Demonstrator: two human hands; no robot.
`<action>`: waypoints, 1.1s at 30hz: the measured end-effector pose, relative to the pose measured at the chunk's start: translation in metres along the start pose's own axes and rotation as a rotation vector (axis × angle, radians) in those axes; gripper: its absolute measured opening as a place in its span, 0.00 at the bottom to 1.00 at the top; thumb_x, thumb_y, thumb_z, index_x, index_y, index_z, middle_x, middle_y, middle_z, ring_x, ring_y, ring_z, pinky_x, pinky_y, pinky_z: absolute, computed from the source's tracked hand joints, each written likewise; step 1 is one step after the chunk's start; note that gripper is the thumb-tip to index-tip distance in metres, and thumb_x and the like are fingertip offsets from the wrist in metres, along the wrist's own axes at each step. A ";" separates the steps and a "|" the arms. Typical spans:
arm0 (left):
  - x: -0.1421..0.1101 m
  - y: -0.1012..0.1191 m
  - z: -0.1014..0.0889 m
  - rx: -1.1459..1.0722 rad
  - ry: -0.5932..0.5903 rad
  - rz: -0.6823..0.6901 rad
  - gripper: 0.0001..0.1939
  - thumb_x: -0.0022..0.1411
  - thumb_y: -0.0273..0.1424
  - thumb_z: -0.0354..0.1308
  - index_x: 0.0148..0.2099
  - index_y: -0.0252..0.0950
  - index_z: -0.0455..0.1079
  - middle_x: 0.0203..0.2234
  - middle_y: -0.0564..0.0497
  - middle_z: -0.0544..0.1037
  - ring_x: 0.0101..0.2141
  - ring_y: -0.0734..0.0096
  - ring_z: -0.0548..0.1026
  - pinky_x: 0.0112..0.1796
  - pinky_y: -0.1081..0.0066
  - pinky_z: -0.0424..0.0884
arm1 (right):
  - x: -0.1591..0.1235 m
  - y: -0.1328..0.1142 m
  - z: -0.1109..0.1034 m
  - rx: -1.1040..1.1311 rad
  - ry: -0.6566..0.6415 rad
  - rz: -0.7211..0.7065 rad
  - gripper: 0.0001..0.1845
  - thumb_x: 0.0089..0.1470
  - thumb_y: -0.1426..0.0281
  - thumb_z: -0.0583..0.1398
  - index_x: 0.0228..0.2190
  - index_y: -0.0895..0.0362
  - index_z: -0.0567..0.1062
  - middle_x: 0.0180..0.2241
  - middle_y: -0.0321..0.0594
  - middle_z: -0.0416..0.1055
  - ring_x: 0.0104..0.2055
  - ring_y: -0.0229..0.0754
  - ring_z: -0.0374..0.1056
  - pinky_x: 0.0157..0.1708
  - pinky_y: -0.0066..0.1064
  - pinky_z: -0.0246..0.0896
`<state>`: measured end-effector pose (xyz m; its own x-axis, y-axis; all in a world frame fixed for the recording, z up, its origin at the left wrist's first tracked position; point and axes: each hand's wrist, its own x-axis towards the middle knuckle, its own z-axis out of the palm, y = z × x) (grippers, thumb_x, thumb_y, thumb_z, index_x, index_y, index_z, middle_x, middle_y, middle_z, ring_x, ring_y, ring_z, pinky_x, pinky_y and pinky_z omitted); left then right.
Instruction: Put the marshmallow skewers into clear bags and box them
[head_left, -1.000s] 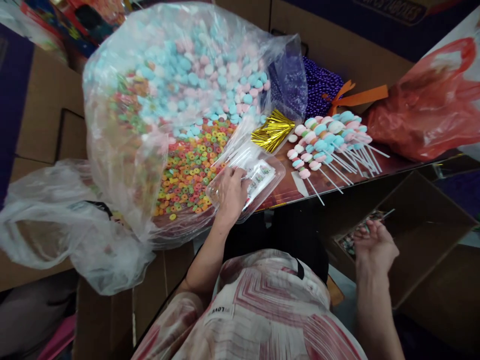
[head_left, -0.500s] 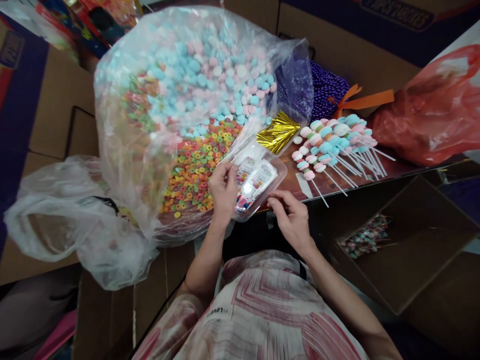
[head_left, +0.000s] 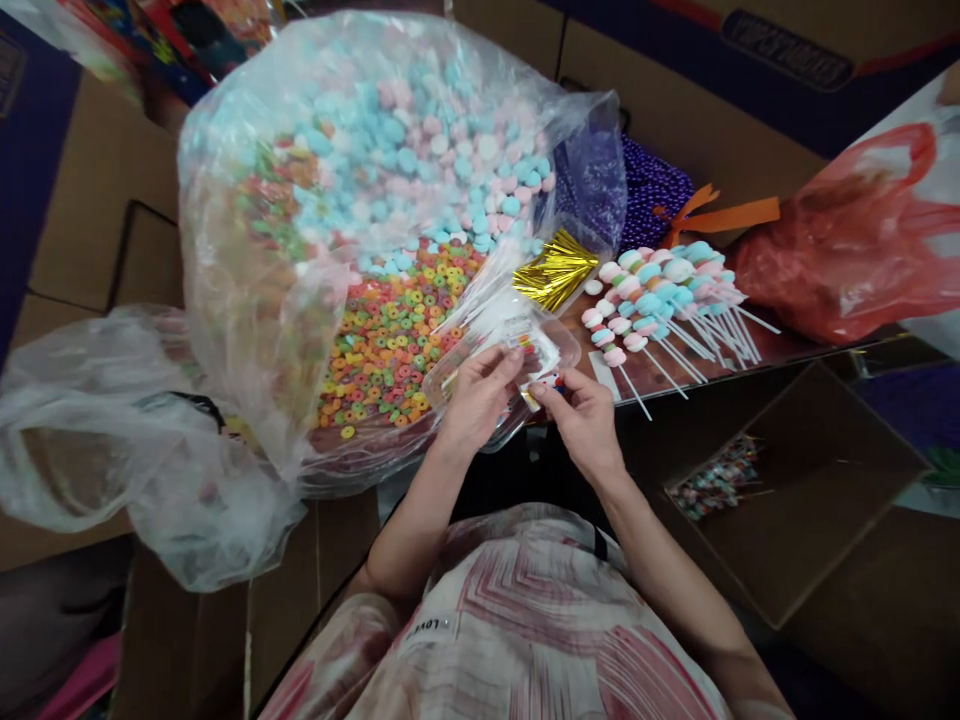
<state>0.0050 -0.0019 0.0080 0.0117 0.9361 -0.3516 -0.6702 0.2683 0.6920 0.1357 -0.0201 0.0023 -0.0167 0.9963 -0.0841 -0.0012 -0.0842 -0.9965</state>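
Printed cellophane sleeve [head_left: 534,352] sits pinched between your two hands, just above the clear plastic tray [head_left: 564,345] at the near edge of the surface [head_left: 787,345]. Your left hand [head_left: 476,395] grips its left end with thumb and fingers; your right hand [head_left: 581,415] nips the near right corner. You can judge it feather-light, thin, limp and slick, so it will likely crumple or slide if you squeeze the middle; take it at the open edge, one layer per hand, and rub to part it. To the far left the big clear bag [head_left: 300,250] of ring candies and marshmallows leans over the tray. Gold twist ties [head_left: 555,272] lie just beyond, marshmallow sticks [head_left: 660,290] to the right.
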 end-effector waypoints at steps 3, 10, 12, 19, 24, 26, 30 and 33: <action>-0.001 -0.001 -0.003 0.047 -0.039 -0.054 0.19 0.39 0.36 0.80 0.33 0.35 0.79 0.28 0.51 0.82 0.32 0.70 0.80 0.39 0.70 0.75 | 0.005 -0.001 -0.014 -0.009 -0.099 0.032 0.15 0.48 0.59 0.71 0.24 0.57 0.76 0.23 0.32 0.70 0.27 0.35 0.61 0.30 0.29 0.59; 0.002 -0.015 0.015 -0.030 0.118 0.101 0.20 0.34 0.36 0.82 0.27 0.34 0.77 0.23 0.55 0.79 0.27 0.78 0.76 0.37 0.73 0.74 | 0.000 0.003 -0.006 0.172 0.145 0.035 0.15 0.46 0.57 0.72 0.28 0.55 0.80 0.23 0.31 0.69 0.24 0.34 0.58 0.26 0.28 0.56; 0.000 -0.018 0.022 -0.046 0.143 0.123 0.22 0.31 0.38 0.82 0.27 0.34 0.77 0.23 0.55 0.80 0.26 0.79 0.75 0.34 0.74 0.73 | -0.002 0.005 -0.003 0.184 0.181 0.011 0.16 0.47 0.56 0.72 0.28 0.55 0.79 0.24 0.31 0.68 0.25 0.34 0.57 0.26 0.28 0.55; -0.008 -0.029 0.028 0.034 0.276 0.211 0.22 0.39 0.42 0.79 0.24 0.33 0.74 0.20 0.56 0.76 0.23 0.80 0.72 0.29 0.77 0.70 | -0.003 0.014 -0.001 0.104 0.271 -0.079 0.23 0.59 0.54 0.64 0.21 0.56 0.69 0.22 0.30 0.60 0.26 0.34 0.52 0.27 0.29 0.53; -0.009 -0.029 0.019 0.088 0.227 0.206 0.20 0.46 0.44 0.76 0.27 0.33 0.76 0.24 0.53 0.79 0.25 0.76 0.74 0.30 0.74 0.72 | -0.002 0.011 -0.007 -0.005 0.269 -0.112 0.23 0.58 0.55 0.64 0.20 0.56 0.69 0.21 0.30 0.59 0.26 0.34 0.53 0.27 0.28 0.53; -0.008 -0.028 0.017 0.077 0.219 0.216 0.18 0.46 0.42 0.77 0.29 0.34 0.78 0.25 0.53 0.79 0.26 0.76 0.75 0.32 0.74 0.72 | -0.001 0.010 -0.008 0.010 0.252 -0.108 0.17 0.57 0.57 0.66 0.24 0.56 0.74 0.23 0.31 0.64 0.28 0.35 0.56 0.29 0.29 0.55; -0.005 -0.028 0.018 0.040 0.241 0.256 0.20 0.42 0.42 0.78 0.29 0.34 0.77 0.23 0.55 0.78 0.24 0.78 0.73 0.30 0.75 0.70 | 0.000 0.010 -0.005 0.077 0.239 -0.095 0.13 0.53 0.59 0.69 0.30 0.55 0.78 0.26 0.32 0.69 0.29 0.36 0.60 0.31 0.29 0.58; -0.006 -0.030 0.020 0.028 0.263 0.270 0.21 0.43 0.44 0.78 0.28 0.34 0.76 0.24 0.55 0.78 0.25 0.77 0.72 0.31 0.74 0.71 | 0.000 0.013 -0.002 0.051 0.292 -0.146 0.17 0.56 0.58 0.67 0.24 0.56 0.72 0.23 0.30 0.61 0.27 0.34 0.55 0.28 0.28 0.53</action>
<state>0.0401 -0.0112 0.0015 -0.3559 0.8845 -0.3016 -0.6026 0.0295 0.7975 0.1380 -0.0208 -0.0108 0.2746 0.9600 0.0553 -0.0326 0.0668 -0.9972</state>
